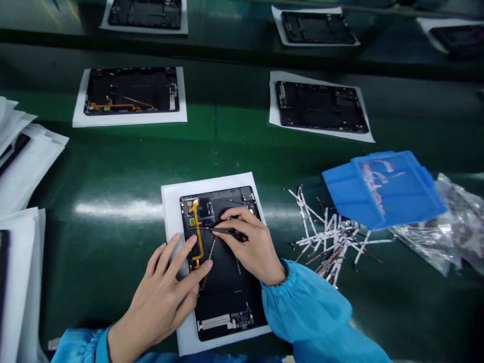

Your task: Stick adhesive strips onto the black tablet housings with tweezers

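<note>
A black tablet housing lies on a white paper sheet in front of me, its inside facing up. An orange flex cable runs along its left side, with a small yellow-green square beside it. My right hand pinches dark tweezers, whose tips point left toward the orange cable. With fingers spread, my left hand rests over the housing's left edge, its fingertips near the cable. A thin brownish strip slants across the housing close to the left fingertips. Whether the tweezers grip anything is too small to tell.
To the right lie a pile of thin white and brown strips, a blue plastic tray and clear plastic bags. Farther back are more housings on paper. Stacked white sheets stand at left.
</note>
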Demonstrator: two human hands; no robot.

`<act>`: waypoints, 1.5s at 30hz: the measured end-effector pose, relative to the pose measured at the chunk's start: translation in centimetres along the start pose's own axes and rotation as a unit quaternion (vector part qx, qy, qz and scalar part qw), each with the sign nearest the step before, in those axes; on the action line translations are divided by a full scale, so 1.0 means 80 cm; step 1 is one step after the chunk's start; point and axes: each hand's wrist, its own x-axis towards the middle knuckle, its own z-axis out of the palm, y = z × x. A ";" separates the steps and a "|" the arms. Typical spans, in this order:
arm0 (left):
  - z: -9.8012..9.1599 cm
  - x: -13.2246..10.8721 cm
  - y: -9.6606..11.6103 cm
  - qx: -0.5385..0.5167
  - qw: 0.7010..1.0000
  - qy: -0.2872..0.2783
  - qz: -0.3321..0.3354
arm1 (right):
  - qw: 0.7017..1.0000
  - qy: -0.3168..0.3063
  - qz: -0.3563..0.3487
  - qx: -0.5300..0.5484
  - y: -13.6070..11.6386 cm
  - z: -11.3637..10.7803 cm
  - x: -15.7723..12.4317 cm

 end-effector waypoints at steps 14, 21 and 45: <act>0.001 -0.001 -0.001 0.005 1.000 0.014 0.006 | 1.000 0.004 0.001 -0.005 -0.001 0.002 0.001; 0.000 -0.001 -0.001 0.012 1.000 0.012 0.009 | 1.000 0.002 0.005 0.007 -0.004 0.001 0.003; -0.004 0.007 0.005 -0.023 0.999 0.007 -0.028 | 1.000 0.005 0.017 -0.002 -0.004 0.000 0.003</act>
